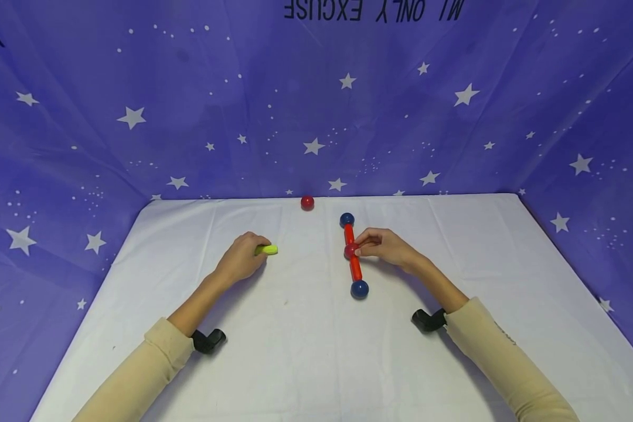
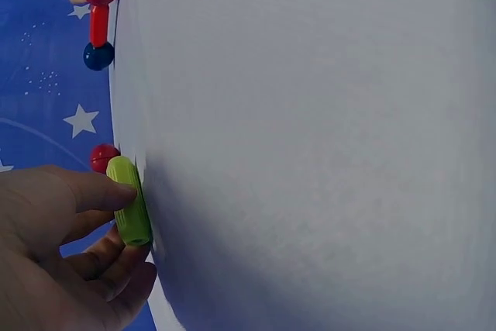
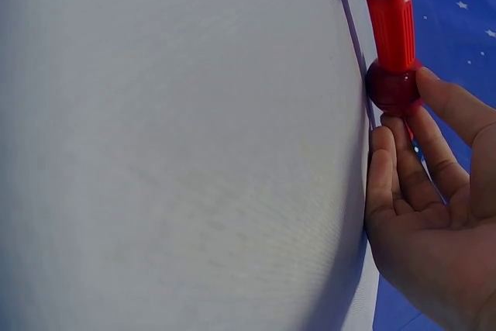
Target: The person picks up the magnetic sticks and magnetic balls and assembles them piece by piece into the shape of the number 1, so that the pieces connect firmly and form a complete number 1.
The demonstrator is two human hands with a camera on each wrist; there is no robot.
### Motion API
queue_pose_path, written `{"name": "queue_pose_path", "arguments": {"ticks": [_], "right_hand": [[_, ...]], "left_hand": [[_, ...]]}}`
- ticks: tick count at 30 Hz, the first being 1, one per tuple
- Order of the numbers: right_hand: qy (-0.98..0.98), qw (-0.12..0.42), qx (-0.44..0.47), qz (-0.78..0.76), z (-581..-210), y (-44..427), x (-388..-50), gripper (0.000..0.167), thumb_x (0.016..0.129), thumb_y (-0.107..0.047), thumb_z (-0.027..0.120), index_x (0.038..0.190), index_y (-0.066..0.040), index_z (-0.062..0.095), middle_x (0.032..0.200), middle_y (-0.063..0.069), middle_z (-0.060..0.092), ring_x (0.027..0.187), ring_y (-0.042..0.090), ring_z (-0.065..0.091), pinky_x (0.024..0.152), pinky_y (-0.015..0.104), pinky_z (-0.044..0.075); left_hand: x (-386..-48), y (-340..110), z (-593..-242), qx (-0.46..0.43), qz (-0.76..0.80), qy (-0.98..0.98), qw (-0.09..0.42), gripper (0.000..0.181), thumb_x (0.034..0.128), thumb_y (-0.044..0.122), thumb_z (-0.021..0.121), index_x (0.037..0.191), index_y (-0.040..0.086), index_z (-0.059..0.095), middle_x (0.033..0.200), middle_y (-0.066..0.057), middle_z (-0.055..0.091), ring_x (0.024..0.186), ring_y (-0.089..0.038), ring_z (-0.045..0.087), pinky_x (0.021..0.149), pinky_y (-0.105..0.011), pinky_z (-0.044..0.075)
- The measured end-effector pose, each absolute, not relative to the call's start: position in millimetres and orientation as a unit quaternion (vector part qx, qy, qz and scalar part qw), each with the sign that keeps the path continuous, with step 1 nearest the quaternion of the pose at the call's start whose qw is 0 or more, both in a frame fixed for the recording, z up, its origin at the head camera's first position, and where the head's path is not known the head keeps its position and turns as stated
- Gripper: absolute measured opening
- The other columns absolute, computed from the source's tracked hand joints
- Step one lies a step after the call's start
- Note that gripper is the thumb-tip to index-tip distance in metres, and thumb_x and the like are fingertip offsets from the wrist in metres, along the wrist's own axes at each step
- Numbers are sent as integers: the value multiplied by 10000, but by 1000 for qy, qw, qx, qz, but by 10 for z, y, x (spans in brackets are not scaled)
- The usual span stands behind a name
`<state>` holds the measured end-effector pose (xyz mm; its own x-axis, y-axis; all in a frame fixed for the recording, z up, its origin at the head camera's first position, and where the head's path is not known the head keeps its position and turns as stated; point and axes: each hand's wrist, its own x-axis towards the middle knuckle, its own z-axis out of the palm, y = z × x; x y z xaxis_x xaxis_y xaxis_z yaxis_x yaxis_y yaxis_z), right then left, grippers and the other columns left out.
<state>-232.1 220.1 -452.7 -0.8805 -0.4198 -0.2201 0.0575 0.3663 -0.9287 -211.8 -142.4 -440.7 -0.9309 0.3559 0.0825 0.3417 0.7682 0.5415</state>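
A yellow-green ribbed rod [image 2: 130, 205] is pinched between the thumb and fingers of my left hand [image 1: 244, 257], close to the tabletop. To the right lies a straight chain: a far blue ball [image 1: 347, 220], a red rod [image 1: 349, 234], a middle red ball [image 3: 392, 87], another red rod [image 1: 356, 268] and a near blue ball [image 1: 360, 289]. My right hand [image 1: 387, 247] grips the chain at its middle red ball, thumb and fingertips around it. Between the left hand's rod and the chain there is a gap.
A loose red ball [image 1: 308, 203] sits at the table's back edge, left of the chain. White cloth [image 1: 295, 351] covers the table. Purple star-printed cloth [image 1: 274, 105] rises behind it and at both sides. A black wrist mount [image 1: 208, 341] juts from the left sleeve, another [image 1: 428, 320] from the right.
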Motion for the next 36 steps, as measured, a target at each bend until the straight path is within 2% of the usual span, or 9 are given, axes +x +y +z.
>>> {"name": "queue_pose_path", "arguments": {"ticks": [6,14,19,31,36], "right_hand": [[799,214,-112,-551,-4538,2207,-2320,258,902,-124,740,1116,1,670,1054,140,703,1013,288,620,919,407,436],[801,211,-110,-549,-4536,2215,-2314,234,900,-134,744,1101,-32,681,1033,111,709,1004,277,620,907,396,440],[801,210,-111,-549,-4529,2211,-2313,239,899,-148,747,1100,-37,681,1034,107,708,1008,276,612,871,389,430],[803,208,-105,-549,-4541,2208,-2321,234,899,-152,750,1097,-46,685,1029,107,709,1013,285,594,855,392,398],[807,207,-102,-544,-4543,2205,-2325,241,897,-165,753,1099,-52,684,1034,98,710,1014,283,586,833,386,387]], "left_hand": [[-2046,-1379,-4377,171,321,931,23,251,895,25,688,1136,-46,698,1054,-166,683,980,-302,628,870,-454,498],[-1891,-1180,-4313,177,399,898,57,228,894,64,709,1103,-27,701,945,-88,699,876,-224,648,760,-360,528],[-1810,-1045,-4318,177,420,886,83,224,889,84,727,1083,-25,694,920,-54,686,854,-186,640,747,-323,526],[-1670,-829,-4359,170,449,871,104,246,848,109,766,1058,-4,707,854,-3,672,736,-116,613,636,-273,505],[-1613,-730,-4383,165,465,861,122,270,839,119,776,1061,-18,707,838,2,675,716,-104,613,634,-259,500]]}}
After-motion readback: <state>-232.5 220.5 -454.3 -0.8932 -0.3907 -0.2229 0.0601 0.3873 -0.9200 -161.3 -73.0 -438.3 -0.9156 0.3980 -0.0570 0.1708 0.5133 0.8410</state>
